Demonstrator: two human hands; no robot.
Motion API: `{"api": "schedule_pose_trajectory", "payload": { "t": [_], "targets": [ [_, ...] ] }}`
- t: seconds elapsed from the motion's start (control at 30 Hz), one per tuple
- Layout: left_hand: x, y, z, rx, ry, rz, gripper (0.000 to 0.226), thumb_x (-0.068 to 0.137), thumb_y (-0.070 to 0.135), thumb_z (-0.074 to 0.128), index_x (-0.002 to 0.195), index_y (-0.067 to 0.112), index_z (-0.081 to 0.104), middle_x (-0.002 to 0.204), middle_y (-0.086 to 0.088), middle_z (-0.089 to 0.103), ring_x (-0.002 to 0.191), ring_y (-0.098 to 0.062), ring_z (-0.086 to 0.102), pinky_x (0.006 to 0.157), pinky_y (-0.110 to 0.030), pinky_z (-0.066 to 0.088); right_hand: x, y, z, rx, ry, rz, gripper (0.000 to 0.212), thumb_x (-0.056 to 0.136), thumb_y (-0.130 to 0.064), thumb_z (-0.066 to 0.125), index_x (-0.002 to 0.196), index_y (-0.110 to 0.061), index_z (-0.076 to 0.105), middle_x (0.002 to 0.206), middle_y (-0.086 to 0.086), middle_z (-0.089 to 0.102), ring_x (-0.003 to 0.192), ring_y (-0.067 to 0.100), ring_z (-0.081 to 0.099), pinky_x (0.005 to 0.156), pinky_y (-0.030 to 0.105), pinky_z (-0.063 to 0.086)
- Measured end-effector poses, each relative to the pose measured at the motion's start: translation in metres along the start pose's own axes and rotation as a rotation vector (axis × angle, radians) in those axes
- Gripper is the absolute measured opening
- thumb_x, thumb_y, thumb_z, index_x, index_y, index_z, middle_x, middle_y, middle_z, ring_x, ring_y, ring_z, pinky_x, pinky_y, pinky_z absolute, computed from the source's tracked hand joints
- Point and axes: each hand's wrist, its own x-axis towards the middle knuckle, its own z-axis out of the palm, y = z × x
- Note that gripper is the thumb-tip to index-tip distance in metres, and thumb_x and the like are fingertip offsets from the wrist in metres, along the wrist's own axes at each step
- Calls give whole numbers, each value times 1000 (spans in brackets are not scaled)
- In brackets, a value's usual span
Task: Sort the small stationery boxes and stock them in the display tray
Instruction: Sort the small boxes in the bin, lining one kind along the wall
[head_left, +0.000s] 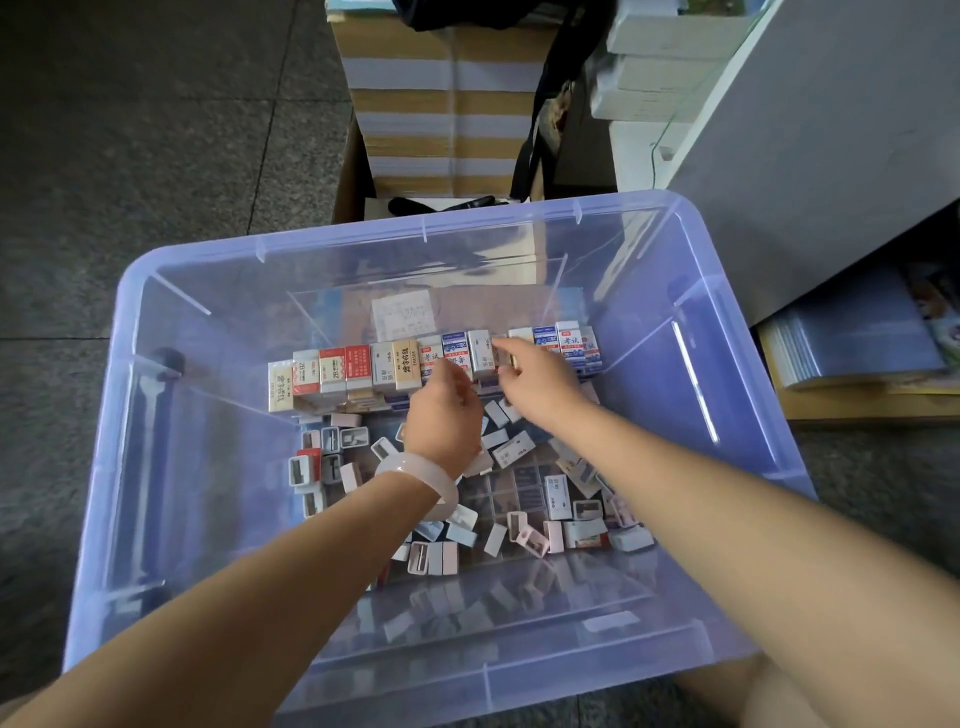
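Head: both hands (447, 410) (540, 379) over boxes (395, 366)

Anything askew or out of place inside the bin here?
Yes: behind the hands, boxes stand in a neat row, but loose small boxes lie scattered at all angles across the clear bin floor, unsorted.

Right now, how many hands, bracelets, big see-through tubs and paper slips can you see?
Hands: 2 (left hand, right hand)
Bracelet: 1
See-through tub: 1
Paper slip: 1
Total: 5
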Motion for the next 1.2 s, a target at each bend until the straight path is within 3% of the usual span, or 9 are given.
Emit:
{"api": "schedule_pose_trajectory", "payload": {
  "t": [0.07,0.13,0.33,0.5,0.6,0.8,0.9,1.1,1.2],
  "targets": [
    [0,-7,1,203,-114,158,15,94,10,47,103,5,57,88,-8,63,79,-28,61,73,-38,52,-4,5,-17,-227,49,-73,20,95,-16,43,90,-14,62,92,9,65,85,28,62,68,32,49],
    [-2,-12,3,483,-267,262,19,96,16,45,106,8,60,96,-9,66,87,-29,63,74,-38,53,-10,11,-27,-423,-72,-137,21,95,-18,45,80,-13,59,82,7,62,82,27,62,66,31,47],
    [-4,-19,9,924,-359,402,24,97,12,45,120,12,51,119,-7,57,99,-29,62,69,-35,45,-28,21,3,-807,-401,-245,34,89,-10,54,123,-11,53,119,10,52,111,29,52,76,36,42],
    [3,-13,11,887,-355,431,20,98,17,44,117,12,49,112,-7,60,94,-28,63,65,-33,41,-36,19,12,-873,-381,-188,46,91,-8,53,135,-8,40,131,10,43,118,26,44,88,34,42],
    [3,-9,12,838,-327,392,16,99,18,42,112,11,48,105,-7,61,88,-27,62,63,-32,40,-36,14,5,-961,-419,-270,39,88,-8,55,126,-10,49,124,9,52,114,25,49,89,34,41],
    [1,8,26,731,-386,416,22,100,23,39,111,9,53,108,-8,60,86,-25,59,68,-32,45,-21,-10,-66,-848,-283,105,38,87,0,48,126,0,48,126,16,51,115,33,52,89,37,45],
    [-3,26,50,697,-448,451,28,99,28,45,118,9,53,116,-9,59,99,-27,60,75,-32,45,-33,-12,-77,-835,-268,118,38,89,0,46,127,-1,47,128,16,48,117,34,50,90,38,44],
    [4,32,90,673,-577,247,53,91,37,59,133,10,44,129,-11,52,113,-28,56,86,-36,45,-45,-12,-84,-751,-173,65,31,92,-5,48,123,-2,50,124,17,52,112,36,54,73,30,35],
    [11,28,90,520,-580,103,45,88,31,64,125,9,49,120,-12,58,105,-26,60,81,-32,46,-44,-11,-86,-733,-115,38,30,93,-10,51,122,-5,50,120,16,54,106,35,56,69,29,35]
  ]
}}
